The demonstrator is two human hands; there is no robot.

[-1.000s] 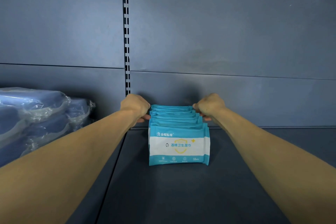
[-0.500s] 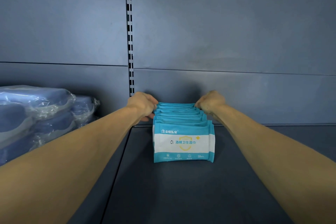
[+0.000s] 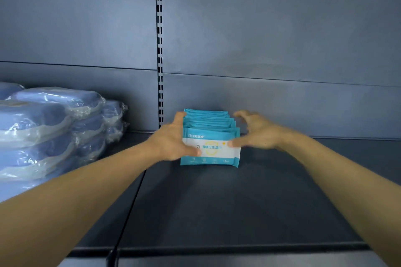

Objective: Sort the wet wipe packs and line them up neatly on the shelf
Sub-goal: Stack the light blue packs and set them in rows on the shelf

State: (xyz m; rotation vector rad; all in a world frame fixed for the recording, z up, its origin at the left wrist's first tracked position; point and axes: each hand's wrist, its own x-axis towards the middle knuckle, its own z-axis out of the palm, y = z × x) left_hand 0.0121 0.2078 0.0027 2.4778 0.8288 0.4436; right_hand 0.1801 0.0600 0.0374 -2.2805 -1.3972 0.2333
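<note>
Several teal and white wet wipe packs (image 3: 213,159) stand upright in one row, front to back, at the middle of the dark shelf (image 3: 217,212). My left hand (image 3: 171,143) holds the row's left side, its thumb laid across the front pack's face and its fingers running back along the pack edges. My right hand (image 3: 256,132) is at the right side. Its thumb tip touches the front pack's right edge, while its fingers are spread and bent, hovering just off the packs behind.
Blue bundles wrapped in clear plastic (image 3: 43,132) are stacked at the left of the shelf. A slotted upright (image 3: 160,50) runs down the grey back panel behind the row. The shelf's front edge (image 3: 217,249) is near the bottom.
Both hands have slid from the back of the row toward the front pack. My right hand's fingers have lifted off and spread. The row stays in place.
</note>
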